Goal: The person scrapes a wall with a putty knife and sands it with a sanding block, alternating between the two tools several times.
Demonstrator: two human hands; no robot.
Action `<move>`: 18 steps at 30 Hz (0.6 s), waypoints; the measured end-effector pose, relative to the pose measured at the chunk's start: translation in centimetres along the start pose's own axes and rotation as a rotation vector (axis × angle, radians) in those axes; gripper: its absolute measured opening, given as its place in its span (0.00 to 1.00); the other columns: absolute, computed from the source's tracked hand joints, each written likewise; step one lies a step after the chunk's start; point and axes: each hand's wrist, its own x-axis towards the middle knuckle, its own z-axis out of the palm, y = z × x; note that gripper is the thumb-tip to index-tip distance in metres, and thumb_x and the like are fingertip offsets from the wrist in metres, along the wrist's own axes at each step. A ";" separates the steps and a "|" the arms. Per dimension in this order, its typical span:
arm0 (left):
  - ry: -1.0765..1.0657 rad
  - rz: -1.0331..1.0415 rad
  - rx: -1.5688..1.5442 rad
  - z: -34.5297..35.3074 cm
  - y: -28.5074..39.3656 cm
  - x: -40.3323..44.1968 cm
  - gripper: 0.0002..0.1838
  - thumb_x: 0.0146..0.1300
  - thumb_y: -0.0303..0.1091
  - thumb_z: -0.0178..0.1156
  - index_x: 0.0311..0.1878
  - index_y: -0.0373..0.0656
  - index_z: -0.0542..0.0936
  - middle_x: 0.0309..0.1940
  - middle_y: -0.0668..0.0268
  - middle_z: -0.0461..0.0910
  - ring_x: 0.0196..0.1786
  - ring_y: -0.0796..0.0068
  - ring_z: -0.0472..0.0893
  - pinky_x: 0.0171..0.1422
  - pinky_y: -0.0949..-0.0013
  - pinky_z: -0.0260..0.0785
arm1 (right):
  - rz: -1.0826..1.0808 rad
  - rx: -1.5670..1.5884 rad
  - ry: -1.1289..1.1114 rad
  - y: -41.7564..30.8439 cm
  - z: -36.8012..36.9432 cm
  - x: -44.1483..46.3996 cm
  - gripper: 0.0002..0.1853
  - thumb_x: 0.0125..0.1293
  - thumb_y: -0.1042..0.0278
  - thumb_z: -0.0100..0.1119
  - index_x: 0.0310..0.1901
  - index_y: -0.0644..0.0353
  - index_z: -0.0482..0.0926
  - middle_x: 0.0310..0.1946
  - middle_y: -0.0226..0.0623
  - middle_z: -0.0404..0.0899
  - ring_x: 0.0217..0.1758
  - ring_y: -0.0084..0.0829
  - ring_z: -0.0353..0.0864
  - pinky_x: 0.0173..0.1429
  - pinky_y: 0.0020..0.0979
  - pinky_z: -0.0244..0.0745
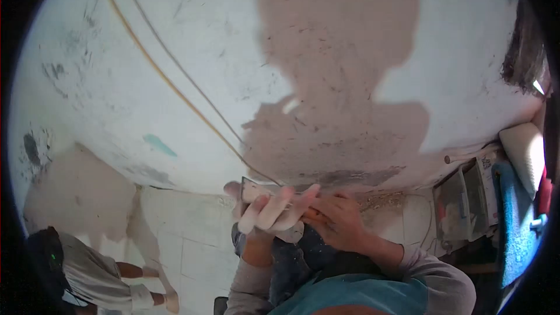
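My left hand (265,213), its fingers pale as if gloved or dusted, is closed round a pale flat piece (252,191) with a dark edge. Its thumb side and fingertips point up towards the wall. Close beside it, my right hand (338,219) is bent inward with its fingers curled on a slim orange-brown piece (315,214), whose kind I cannot make out. Both hands are together above my lap, over dark blue trousers (294,256). Whether the two pieces touch is hidden by the fingers.
A white scuffed wall (204,41) rises just ahead, with a yellow cable (149,51) hanging down it. Crumbs or shavings (382,203) lie on the floor. A clear plastic bin (458,210) and a blue towel (519,227) are at right. Another person (99,268) is at lower left.
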 end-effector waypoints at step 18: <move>0.099 -0.466 0.514 -16.4 0.3 -13.9 0.31 0.53 0.56 0.72 0.61 0.68 0.76 0.68 0.83 0.69 0.61 0.76 0.65 0.62 0.61 0.58 | -0.262 0.180 -0.907 -9.3 6.3 0.4 0.15 0.73 0.61 0.57 0.56 0.58 0.77 0.49 0.42 0.82 0.48 0.40 0.83 0.54 0.39 0.73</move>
